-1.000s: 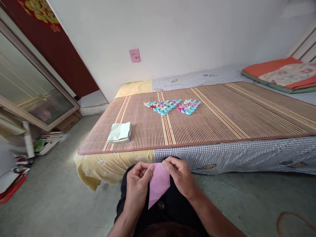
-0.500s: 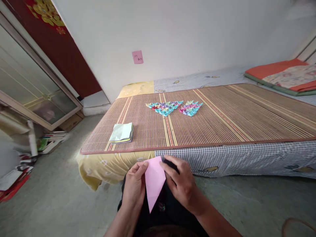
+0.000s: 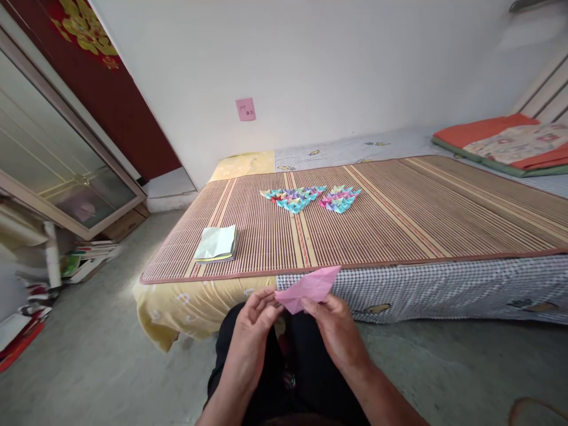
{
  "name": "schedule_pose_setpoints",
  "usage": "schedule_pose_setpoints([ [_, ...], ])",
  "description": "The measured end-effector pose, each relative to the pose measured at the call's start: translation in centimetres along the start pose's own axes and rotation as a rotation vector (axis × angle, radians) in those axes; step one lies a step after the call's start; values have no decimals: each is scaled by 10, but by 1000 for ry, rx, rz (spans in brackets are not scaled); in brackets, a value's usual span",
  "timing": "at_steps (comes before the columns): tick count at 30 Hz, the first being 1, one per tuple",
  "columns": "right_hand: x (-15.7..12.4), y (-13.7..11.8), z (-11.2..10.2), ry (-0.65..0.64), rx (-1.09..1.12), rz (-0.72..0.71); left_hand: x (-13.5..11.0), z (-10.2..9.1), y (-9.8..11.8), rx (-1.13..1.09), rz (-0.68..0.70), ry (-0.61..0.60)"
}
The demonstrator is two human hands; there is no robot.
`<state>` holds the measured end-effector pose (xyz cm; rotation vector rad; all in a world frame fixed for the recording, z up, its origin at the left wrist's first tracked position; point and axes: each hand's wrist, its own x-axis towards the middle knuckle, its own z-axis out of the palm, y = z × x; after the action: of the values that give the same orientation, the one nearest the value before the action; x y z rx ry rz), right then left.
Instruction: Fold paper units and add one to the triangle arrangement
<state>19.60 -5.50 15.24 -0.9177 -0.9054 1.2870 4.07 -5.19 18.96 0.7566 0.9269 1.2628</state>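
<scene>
A folded sheet of pink origami paper [image 3: 310,287] is held up over my lap, its pointed end toward the upper right. My right hand [image 3: 339,331] grips its lower edge, thumb on the near face and the other fingers behind. My left hand [image 3: 255,319] pinches the left end of the paper between curled fingers and thumb. Just beyond, on the mat, lies a stack of square paper [image 3: 217,244] with a creased pale green sheet on top.
A striped bamboo mat [image 3: 390,225] covers the bed. Two groups of small folded paper pieces, one group [image 3: 295,200] larger than the other group [image 3: 341,199], lie on it. Folded orange bedding [image 3: 492,139] rests at the far right. A pink note [image 3: 245,109] is on the wall.
The pink paper has turned from pointing down toward me to pointing up and right. My right hand has closed on its lower edge; my left hand is now at its left end.
</scene>
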Motion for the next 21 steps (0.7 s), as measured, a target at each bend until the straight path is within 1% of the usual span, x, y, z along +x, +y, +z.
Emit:
schedule_pose_setpoints([
  [2,0,5,8,6,204,122,-1,5,-2,71,23,-37],
  [4,-1,9,17,15,317,184,-1,8,-6,107,60,6],
  [6,-3,11,24,25,366,220,0,6,-10,125,108,80],
  [9,-6,14,28,42,328,232,2,2,-12,167,147,139],
  [13,-9,19,26,60,207,199,2,-1,-11,215,166,166],
  [16,-11,21,24,42,173,194,2,0,-10,185,129,160],
  [21,-12,19,26,29,185,211,5,1,-10,109,69,163],
])
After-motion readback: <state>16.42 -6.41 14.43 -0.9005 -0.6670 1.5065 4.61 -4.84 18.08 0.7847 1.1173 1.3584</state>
